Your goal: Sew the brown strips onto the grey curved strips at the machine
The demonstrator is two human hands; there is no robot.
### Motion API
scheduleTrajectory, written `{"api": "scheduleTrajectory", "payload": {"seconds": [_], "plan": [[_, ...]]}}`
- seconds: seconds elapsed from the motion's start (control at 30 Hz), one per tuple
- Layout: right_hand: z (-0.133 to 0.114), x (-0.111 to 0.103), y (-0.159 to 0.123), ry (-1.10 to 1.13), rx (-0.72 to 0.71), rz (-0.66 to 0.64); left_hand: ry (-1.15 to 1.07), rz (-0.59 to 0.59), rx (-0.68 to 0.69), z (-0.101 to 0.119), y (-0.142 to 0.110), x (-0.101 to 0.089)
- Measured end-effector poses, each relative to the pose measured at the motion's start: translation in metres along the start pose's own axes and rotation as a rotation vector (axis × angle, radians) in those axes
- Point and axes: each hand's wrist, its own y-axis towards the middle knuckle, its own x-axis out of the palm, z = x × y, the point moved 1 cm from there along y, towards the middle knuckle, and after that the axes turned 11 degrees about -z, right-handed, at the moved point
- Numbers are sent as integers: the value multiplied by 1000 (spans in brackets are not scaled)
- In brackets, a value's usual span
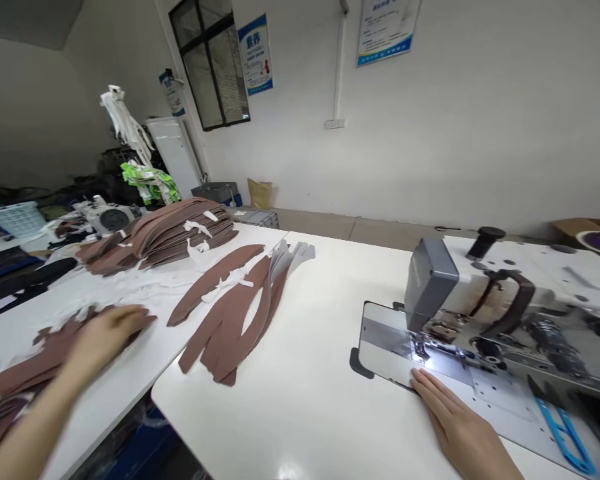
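On the left table, my left hand (103, 337) is over a pile of brown fabric strips (60, 343); motion smears its fingers, so their grip cannot be made out. My right hand (457, 423) lies flat with fingers stretched out at the front edge of the sewing machine's metal plate (383, 343), holding nothing. Just beyond its fingertips is the lit needle area of the sewing machine (433, 287). Between my hands, curved brown and grey fabric pieces (230, 327) lie on the white table, with a white strip (227, 283) across them.
A tall stack of brown pieces (180, 230) stands at the back left. Blue-handled snips (563, 427) rest on the machine bed at right. Between the left table and the machine table (310, 413) runs a gap. A light blue basket (17, 220) stands far left.
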Motion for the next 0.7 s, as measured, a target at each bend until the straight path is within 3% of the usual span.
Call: {"api": "scheduleTrajectory", "payload": {"seconds": [0.1, 0.2, 0.27, 0.37, 0.53, 0.6, 0.7], "plan": [[-2, -4, 1, 9, 12, -27, -23, -229, 226, 99, 27, 81], [-4, -9, 2, 23, 20, -55, 58, -261, 407, 194, 31, 149], [-6, -12, 3, 14, 23, -65, 138, -227, 411, 233, 29, 175], [-9, -16, 5, -27, 14, -69, 237, -194, 379, 255, 33, 184], [-7, -13, 5, -63, -10, -61, 351, -292, 482, 262, 41, 168], [-6, -12, 4, -69, -29, -32, 377, -379, 564, 271, 28, 162], [-12, -18, 4, -53, -102, 43, 401, -506, 677, 290, -14, 164]]}}
